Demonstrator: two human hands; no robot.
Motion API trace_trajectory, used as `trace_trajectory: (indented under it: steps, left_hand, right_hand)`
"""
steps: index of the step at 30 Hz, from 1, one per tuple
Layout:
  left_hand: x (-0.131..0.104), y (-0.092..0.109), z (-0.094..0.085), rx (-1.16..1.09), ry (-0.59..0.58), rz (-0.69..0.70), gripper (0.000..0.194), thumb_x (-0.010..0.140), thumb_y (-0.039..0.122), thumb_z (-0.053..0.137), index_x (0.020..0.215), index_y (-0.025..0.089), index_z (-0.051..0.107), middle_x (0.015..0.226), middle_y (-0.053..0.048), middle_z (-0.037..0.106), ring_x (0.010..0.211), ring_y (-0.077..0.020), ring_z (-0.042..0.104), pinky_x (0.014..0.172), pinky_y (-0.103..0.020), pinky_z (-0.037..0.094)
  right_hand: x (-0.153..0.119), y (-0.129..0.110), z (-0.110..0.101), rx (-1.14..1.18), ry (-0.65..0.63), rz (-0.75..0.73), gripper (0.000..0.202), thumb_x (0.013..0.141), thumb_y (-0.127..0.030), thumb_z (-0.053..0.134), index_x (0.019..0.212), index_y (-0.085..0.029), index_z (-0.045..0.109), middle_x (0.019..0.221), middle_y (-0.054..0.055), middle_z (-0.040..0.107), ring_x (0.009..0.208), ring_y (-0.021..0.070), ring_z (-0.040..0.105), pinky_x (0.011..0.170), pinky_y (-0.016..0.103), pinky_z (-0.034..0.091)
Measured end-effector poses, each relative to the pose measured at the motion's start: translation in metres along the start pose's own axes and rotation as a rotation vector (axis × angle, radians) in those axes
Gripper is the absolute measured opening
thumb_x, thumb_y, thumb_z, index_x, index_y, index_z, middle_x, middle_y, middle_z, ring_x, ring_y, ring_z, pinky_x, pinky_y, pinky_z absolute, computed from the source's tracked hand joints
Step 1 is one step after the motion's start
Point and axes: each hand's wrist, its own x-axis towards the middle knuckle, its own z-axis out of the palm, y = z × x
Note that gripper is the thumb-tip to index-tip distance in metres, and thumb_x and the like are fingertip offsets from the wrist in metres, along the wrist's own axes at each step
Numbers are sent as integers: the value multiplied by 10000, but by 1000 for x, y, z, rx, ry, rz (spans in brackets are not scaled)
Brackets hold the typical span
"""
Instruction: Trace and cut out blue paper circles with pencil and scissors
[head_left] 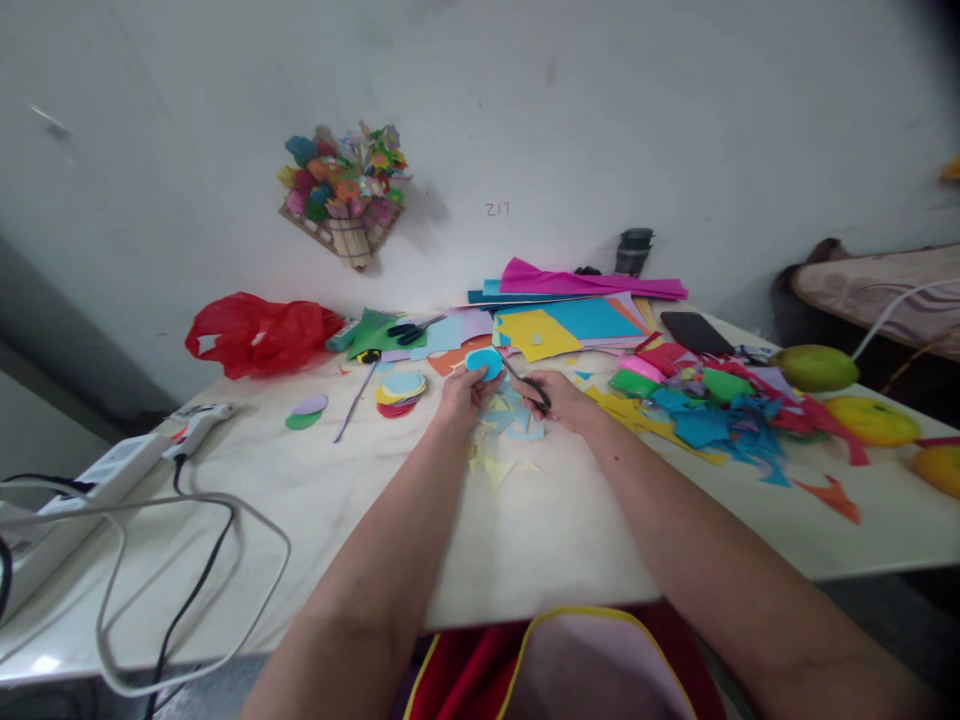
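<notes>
Above the middle of the white table (547,550), a round bright-blue paper disc (484,363) is held by the left hand (462,392), whose fingers are closed on its lower edge. By the right hand (561,396), a pair of scissors with black handles (538,398) is gripped, with the fingers curled around the handles. The blades are pointed toward the disc and are very near to it; whether it is touched by them cannot be told. Below both hands, pale blue and pale yellow paper scraps (499,472) are scattered. To the left, a small pile of paper discs in pale blue, yellow and red (395,405) is placed, and farther left a lilac paper disc (310,404) is laid partly over a green paper disc (303,420). Behind the hands, a yellow paper sheet (525,338) is laid partly over a blue paper sheet (600,318). At the right, a heap of multicoloured scraps (701,425) is spread.
</notes>
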Motion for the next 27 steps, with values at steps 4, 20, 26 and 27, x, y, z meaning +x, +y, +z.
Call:
trace_trajectory:
  steps: [4,20,26,27]
  left_hand:
    - [0,0,0,3,5,-9,133,672,107,613,805,100,603,794,-78,671,837,-221,652,768,-303,518]
    - [1,-1,-1,-19,21,13,135,660,106,602,795,103,601,771,-73,668,791,-214,658,732,-301,523]
    - [2,0,-1,-23,37,11,136,659,107,602,794,92,598,771,-81,666,749,-213,661,749,-322,514]
    - [1,0,-1,-22,40,10,136,661,109,602,795,91,597,773,-83,665,751,-214,661,753,-324,512]
  right_hand:
    - [-1,-2,1,-29,4,-34,265,619,-402,621,609,-172,489,433,-45,454,345,57,355,338,195,282]
    - [-8,-8,5,-113,28,-90,251,604,-370,613,570,-172,462,406,-56,425,333,54,335,339,205,236]
    - [-5,-7,3,-87,27,-63,255,627,-403,575,578,-177,467,407,-53,424,341,61,332,346,212,250]
    - [-5,-6,3,-90,22,-62,254,626,-402,578,581,-177,468,408,-54,425,343,62,336,348,213,253]
